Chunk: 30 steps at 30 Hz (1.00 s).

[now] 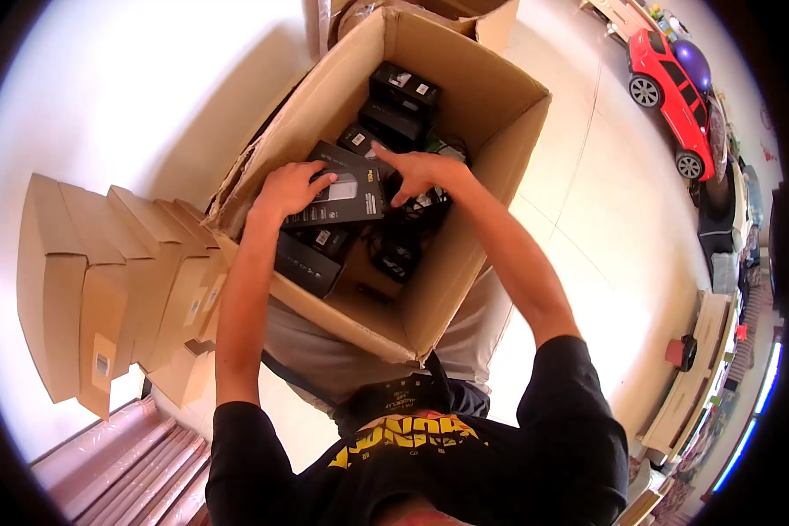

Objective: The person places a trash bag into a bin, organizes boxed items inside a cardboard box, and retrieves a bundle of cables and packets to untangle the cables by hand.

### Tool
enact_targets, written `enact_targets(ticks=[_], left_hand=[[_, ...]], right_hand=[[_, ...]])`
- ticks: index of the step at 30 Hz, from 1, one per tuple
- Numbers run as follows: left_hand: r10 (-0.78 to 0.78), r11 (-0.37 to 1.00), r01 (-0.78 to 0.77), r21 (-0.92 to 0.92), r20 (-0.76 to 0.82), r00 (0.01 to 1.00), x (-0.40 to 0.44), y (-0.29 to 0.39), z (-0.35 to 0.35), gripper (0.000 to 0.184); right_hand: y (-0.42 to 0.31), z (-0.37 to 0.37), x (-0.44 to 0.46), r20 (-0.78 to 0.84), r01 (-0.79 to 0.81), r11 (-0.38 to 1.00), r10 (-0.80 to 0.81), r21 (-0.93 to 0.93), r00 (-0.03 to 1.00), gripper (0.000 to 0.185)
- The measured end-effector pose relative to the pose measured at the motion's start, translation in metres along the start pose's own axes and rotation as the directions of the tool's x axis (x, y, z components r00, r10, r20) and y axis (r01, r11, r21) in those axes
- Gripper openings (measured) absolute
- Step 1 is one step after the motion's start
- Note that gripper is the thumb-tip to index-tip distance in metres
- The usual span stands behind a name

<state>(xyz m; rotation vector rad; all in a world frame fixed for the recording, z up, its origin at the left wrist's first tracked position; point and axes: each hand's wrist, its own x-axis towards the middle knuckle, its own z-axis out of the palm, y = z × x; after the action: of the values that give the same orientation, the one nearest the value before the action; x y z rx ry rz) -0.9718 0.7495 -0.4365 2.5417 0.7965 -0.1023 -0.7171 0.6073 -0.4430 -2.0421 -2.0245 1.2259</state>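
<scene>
A large open cardboard carton stands in front of me with several small black boxes in it. My left hand grips the left side of a flat black box, which has a pale picture on its face. Its thumb and a finger lie over that face. Near the box's right end, my right hand is open, thumb and forefinger spread apart. Its other fingers are partly hidden. More black boxes are stacked at the carton's far end, and another black box lies nearer me. Dark cables lie beside them.
Several brown cardboard boxes stand along the wall at left, above wrapped pink panels. Another carton is behind the open one. A red toy car and purple balloon are at far right on the pale floor.
</scene>
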Motion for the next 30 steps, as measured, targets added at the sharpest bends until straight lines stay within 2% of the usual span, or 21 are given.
enact_targets(ticks=[1,4,5,7,8,9,10,12,13,16,17,20,21,23,24,25,26,27,28,29,30], left_hand=[[-0.024,1.0,0.024,-0.006,0.0,1.0,-0.002,0.004,-0.005,0.053],[-0.105,0.991,0.102,0.083,0.031,0.994,-0.01,0.017,-0.022,0.048],[-0.132,0.984,0.126,0.128,0.045,0.99,-0.01,0.02,-0.025,0.046],[0.011,1.0,-0.006,0.031,-0.175,0.984,-0.007,-0.002,-0.01,0.043],[0.073,0.997,-0.078,-0.005,-0.283,0.956,-0.008,-0.01,-0.004,0.041],[0.043,0.999,-0.049,-0.013,-0.294,0.955,-0.012,0.0,-0.015,0.037],[0.105,0.993,-0.118,-0.005,-0.414,0.904,-0.011,0.005,-0.019,0.035],[0.216,0.968,-0.248,0.037,-0.623,0.751,-0.009,0.008,-0.022,0.032],[0.164,0.98,-0.198,0.017,-0.637,0.753,-0.009,0.01,-0.023,0.033],[0.084,0.958,-0.256,-0.131,-0.724,0.685,-0.012,0.027,-0.032,0.036],[0.122,0.958,-0.271,-0.096,-0.717,0.686,-0.013,0.03,-0.035,0.039],[0.233,0.949,-0.314,0.007,-0.687,0.688,-0.023,0.037,-0.039,0.048],[0.265,0.945,-0.324,0.054,-0.709,0.654,-0.025,0.041,-0.042,0.044],[0.329,0.93,-0.339,0.144,-0.74,0.587,-0.028,0.049,-0.043,0.036],[0.32,0.927,-0.359,0.109,-0.729,0.605,-0.027,0.046,-0.041,0.029],[0.31,0.924,-0.376,0.072,-0.716,0.625,-0.026,0.038,-0.037,0.022],[0.299,0.92,-0.391,0.034,-0.705,0.643,-0.027,0.033,-0.036,0.016],[0.302,0.917,-0.399,0.02,-0.686,0.662,-0.027,0.028,-0.035,0.025],[0.286,0.93,-0.363,-0.061,-0.501,0.817,-0.033,0.024,-0.033,0.025],[0.263,0.942,-0.309,-0.129,-0.286,0.921,-0.045,0.033,-0.04,0.026],[0.234,0.954,-0.241,-0.179,-0.059,0.971,-0.053,0.039,-0.045,0.026]], right_hand=[[-0.009,0.016,-0.009,-0.35,0.106,0.994,-0.102,-0.009,0.931,0.125],[-0.076,0.031,-0.022,-0.404,0.105,0.886,-0.307,-0.452,0.862,0.151],[-0.081,0.035,-0.014,-0.376,0.081,0.9,-0.258,-0.427,0.89,0.151],[-0.083,0.042,0.002,-0.311,0.032,0.925,-0.159,-0.378,0.937,0.15],[-0.08,0.037,0.005,-0.314,0.047,0.967,-0.128,-0.252,0.941,0.146],[-0.071,0.027,0.009,-0.312,0.06,0.991,-0.096,-0.122,0.945,0.142],[-0.06,0.015,0.013,-0.305,0.07,0.998,-0.065,0.006,0.95,0.139],[-0.036,0.004,0.022,-0.364,0.215,0.944,-0.114,0.249,0.924,0.12],[-0.029,0.0,0.02,-0.334,0.202,0.908,-0.074,0.366,0.94,0.111],[-0.018,-0.005,0.021,-0.262,0.176,0.861,-0.052,0.478,0.964,0.109],[-0.018,-0.007,0.02,-0.268,0.184,0.852,-0.054,0.489,0.962,0.105],[-0.018,-0.018,0.019,-0.117,0.039,0.772,0.046,0.635,0.992,0.098],[-0.016,-0.021,0.018,-0.04,0.001,0.699,0.039,0.715,0.998,0.087],[-0.015,-0.023,0.014,0.085,-0.106,0.608,0.064,0.787,0.994,0.085],[-0.015,-0.022,0.012,0.151,-0.164,0.554,0.07,0.816,0.986,0.083],[-0.015,-0.019,0.009,0.13,-0.158,0.571,0.089,0.806,0.988,0.082],[-0.015,-0.016,0.008,0.206,-0.21,0.568,0.072,0.796,0.976,0.082],[-0.016,-0.015,0.009,0.278,-0.26,0.569,0.056,0.78,0.959,0.082],[-0.018,-0.012,0.01,0.35,-0.308,0.569,0.038,0.763,0.936,0.083],[-0.024,-0.006,0.01,0.376,-0.312,0.623,0.03,0.718,0.926,0.089],[-0.028,0.002,0.015,0.4,-0.366,0.654,0.105,0.662,0.91,0.092]])
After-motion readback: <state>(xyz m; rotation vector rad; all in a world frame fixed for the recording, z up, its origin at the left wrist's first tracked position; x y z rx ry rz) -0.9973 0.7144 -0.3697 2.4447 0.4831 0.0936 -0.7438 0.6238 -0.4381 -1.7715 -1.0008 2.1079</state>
